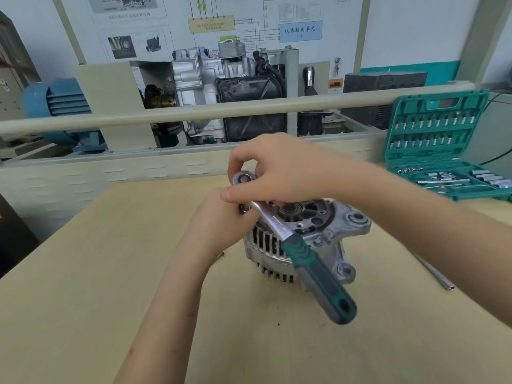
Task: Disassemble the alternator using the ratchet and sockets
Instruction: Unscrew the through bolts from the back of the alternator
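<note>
blue box on wall diagram point(300, 31): reads "仪表控制单元", with a smaller line under it too small to read
yellow box on wall diagram point(211, 25): carries small print, not legible
caption under top-left photo on wall board point(129, 15): a line of chinese characters, too blurred to read
ratchet point(279, 221): engraved marking on the metal shank, not legible
orange sticker on cream cabinet point(335, 85): dark pictogram, wording unreadable
</note>
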A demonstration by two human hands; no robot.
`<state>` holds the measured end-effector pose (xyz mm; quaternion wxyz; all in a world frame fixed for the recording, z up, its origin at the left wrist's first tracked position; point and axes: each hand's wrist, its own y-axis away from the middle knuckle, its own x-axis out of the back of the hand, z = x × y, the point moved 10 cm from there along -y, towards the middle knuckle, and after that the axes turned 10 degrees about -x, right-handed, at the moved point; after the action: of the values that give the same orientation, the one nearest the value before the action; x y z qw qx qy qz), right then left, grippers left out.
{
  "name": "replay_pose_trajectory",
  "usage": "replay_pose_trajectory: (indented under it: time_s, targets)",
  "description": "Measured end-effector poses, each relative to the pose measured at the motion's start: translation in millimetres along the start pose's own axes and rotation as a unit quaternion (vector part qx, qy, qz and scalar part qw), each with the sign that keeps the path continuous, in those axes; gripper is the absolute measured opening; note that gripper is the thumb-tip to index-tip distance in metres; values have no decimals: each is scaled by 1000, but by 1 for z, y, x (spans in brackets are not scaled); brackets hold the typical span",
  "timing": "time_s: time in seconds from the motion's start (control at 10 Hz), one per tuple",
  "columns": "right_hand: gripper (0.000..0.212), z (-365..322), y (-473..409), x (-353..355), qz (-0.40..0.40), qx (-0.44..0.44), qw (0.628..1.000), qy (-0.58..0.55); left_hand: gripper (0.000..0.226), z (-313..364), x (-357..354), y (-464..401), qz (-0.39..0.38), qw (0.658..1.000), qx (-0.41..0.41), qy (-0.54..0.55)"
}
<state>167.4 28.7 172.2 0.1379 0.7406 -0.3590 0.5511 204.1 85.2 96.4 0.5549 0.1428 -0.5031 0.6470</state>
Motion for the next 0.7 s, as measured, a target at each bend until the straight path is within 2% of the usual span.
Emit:
replay_pose_trajectory:
  time_s: [0.1,0.2,0.3,0.4,0.5,0.6,0.7]
  targets:
    - [18,4,-5,-3,37,-11,998,-52,26,-17,-4,-3,-14,996,62,-59]
    - [12,16,-15,-3,82,-23,994,-73,26,-21,-13,-1,-36,998,55,8]
    - [5,29,-20,1,108,-48,987,-110,30,-29,-17,8,-52,995,79,22]
    - [6,23,-20,4,100,-20,984,-146,29,-42,-9,8,10,989,141,40]
    - [9,28,-6,10,144,-22,980,-138,27,-41,-8,6,-7,987,127,95]
    - [41,43,23,-36,44,-59,997,18,34,-51,12,10,1,987,151,58]
    - [38,52,46,-63,-22,-47,998,43,33,-58,23,9,22,981,168,94]
